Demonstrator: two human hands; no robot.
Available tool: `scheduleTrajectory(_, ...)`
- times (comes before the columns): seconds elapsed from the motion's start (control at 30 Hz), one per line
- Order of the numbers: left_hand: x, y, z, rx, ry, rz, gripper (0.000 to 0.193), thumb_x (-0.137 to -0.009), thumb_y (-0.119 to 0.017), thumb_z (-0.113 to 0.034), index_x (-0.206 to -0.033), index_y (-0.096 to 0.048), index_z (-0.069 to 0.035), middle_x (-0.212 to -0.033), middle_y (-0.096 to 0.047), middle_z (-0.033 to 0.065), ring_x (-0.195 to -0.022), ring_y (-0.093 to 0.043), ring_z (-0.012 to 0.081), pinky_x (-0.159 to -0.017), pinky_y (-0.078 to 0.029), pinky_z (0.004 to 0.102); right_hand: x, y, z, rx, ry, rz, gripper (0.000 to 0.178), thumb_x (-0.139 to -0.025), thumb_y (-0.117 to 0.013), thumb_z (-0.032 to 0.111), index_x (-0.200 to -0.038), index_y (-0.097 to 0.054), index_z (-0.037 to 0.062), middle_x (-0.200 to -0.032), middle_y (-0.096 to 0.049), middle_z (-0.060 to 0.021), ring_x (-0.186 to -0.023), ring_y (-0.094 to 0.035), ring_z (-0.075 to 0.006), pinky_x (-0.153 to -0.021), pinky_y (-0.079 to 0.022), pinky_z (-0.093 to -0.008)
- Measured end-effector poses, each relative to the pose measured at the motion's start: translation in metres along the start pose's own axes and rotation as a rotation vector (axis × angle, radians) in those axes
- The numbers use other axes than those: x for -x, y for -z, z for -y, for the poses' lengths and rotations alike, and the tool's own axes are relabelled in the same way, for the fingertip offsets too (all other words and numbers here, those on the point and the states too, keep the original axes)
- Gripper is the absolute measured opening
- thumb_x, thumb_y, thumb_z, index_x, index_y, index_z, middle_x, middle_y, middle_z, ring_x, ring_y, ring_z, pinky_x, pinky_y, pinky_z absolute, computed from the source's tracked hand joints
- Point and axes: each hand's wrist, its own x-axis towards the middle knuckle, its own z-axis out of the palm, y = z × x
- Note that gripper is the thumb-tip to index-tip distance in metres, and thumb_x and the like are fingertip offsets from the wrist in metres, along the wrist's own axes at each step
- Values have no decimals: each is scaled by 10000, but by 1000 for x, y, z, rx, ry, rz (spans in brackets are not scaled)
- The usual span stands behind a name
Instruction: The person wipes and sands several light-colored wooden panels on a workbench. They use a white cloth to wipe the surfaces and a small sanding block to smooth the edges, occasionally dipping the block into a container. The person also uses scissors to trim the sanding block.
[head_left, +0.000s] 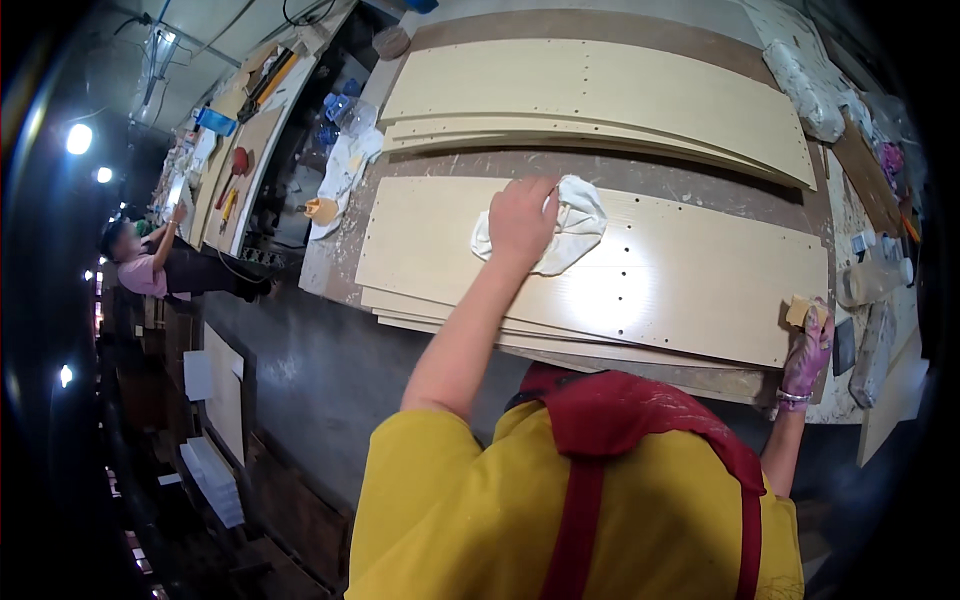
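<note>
Pressed down on a crumpled white cloth (581, 222), my bare left hand (523, 222) holds it against the pale cream panel (700, 270) in front of me. The panel tops a slightly fanned stack and has rows of small dark holes. At its right end, my right hand (806, 358), in a stained pinkish-purple glove, grips a small yellowish block (803, 310), perhaps a sponge. That block is close to the panel's right edge; whether it touches cannot be made out.
A second stack of cream panels (590, 85) lies farther back on the worn brown worktable (640, 170). Rags, a plastic bottle (350, 112) and an orange-yellow piece (321, 210) sit left. Wrapped bundles (803, 90) and jars (875, 282) line the right. Another person (150, 262) works far left.
</note>
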Motion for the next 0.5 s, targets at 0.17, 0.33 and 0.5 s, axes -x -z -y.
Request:
scheduleTrajectory(0.17,35,104,55,-43,344,-21,271,-831,-578,-288,-927,-638,-41,-905,-637,144,-872,-582,349,-760,-455,433,7,-13,16,-20,-5,-78,334,-918,-558,166,-1191,-532,-25,-1103,-568,-86,-1005,-529,-156,-903,-405,-280)
scheduleTrajectory(0.33,134,171,152,-710,676,106,386,-850,-582,-414,-998,-616,-60,-969,-626,152,-932,-588,361,-769,-455,472,12,-12,24,115,68,3,331,-925,-547,193,-1173,-533,-26,-1088,-562,-85,-1001,-525,-154,-902,-402,-281)
scheduleTrajectory(0.5,184,260,193,-263,975,-347,387,-874,-588,-308,-1142,-566,-30,-1085,-625,152,-972,-598,292,-852,-454,371,8,-17,21,-30,-36,7,353,-920,-553,227,-1188,-515,-1,-1097,-560,-90,-1009,-533,-166,-905,-412,-296)
